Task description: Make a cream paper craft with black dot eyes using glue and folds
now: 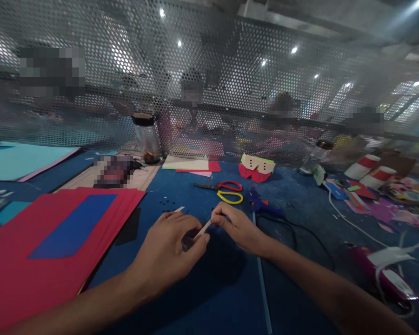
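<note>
Between my two hands is a narrow cream strip (204,229), perhaps of paper. My left hand (174,244) grips it with thumb and fingers, and a pale end (180,209) shows beyond the knuckles. The fingertips of my right hand (235,225) pinch its other end. Just past the hands lie scissors (226,187) with one red and one yellow handle loop, partly spread. A blue glue gun (265,204) rests beyond my right hand, a glue stick (261,274) running from it toward me. Small black bits (167,202) lie beyond my left hand.
Red sheets (24,284) bearing a blue rectangle (76,225) lie at left, near a black piece (129,228). Cut-out paper shapes (256,168) stand at the back. Glass jars (146,139) stand against the perforated metal screen (209,102). Cables and a purple device (383,274) lie at right.
</note>
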`<state>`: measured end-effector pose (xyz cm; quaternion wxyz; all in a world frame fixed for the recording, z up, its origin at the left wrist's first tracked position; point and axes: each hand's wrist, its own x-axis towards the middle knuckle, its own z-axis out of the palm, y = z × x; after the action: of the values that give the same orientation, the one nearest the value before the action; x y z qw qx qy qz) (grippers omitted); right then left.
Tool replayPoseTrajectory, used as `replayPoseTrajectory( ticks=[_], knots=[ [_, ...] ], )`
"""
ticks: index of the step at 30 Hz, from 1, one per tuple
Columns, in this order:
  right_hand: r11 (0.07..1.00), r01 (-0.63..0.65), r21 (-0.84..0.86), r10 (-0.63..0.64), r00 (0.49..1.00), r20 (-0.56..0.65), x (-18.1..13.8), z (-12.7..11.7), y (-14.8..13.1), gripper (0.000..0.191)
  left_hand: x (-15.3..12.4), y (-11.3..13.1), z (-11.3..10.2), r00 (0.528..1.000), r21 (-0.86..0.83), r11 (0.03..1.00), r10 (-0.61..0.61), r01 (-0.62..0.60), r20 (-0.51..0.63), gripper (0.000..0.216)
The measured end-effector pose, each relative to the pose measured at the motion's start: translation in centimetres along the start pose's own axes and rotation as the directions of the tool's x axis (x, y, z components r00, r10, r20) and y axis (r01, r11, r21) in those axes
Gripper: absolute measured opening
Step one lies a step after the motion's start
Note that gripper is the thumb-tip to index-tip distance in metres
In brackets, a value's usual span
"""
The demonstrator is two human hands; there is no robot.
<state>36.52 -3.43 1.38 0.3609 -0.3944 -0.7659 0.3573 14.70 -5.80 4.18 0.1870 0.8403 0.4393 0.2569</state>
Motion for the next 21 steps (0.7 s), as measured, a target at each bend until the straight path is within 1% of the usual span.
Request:
replayPoseTrajectory(
  ticks=[6, 11, 14, 18, 21],
  knots=[
    [0.998, 0.012, 0.060, -0.013, 1.000, 0.015, 0.0, -0.3, -0.1, 0.020, 0.0, -0.5, 0.3, 0.999, 0.002, 0.999, 0.043, -0.043, -0.020, 0.032],
    [0.998, 0.041, 0.044, -0.041, 0.999, 0.000, -0.1, -0.2, -0.1, 0.021, -0.1, -0.7, 0.6, 0.999, 0.006, 0.999, 0.043, -0.043, -0.028, 0.034],
    [0.997, 0.041, 0.063, -0.042, 0.999, 0.002, -0.1, -0.1, -0.1, 0.022, -0.2, -0.5, 0.7, 0.999, -0.005, 0.999, 0.035, -0.035, -0.021, 0.035],
    [0.997, 0.027, 0.075, -0.030, 0.999, 0.043, -0.2, -0.1, -0.1, 0.026, -0.1, 0.0, -0.2, 1.000, -0.080, 0.997, 0.002, -0.001, 0.005, 0.045],
    [0.996, 0.003, 0.091, -0.009, 0.998, 0.065, -0.2, 0.0, 0.0, 0.029, 0.6, -0.4, -1.5, 0.999, -0.092, 0.995, -0.045, 0.043, -0.017, 0.050]
  ],
)
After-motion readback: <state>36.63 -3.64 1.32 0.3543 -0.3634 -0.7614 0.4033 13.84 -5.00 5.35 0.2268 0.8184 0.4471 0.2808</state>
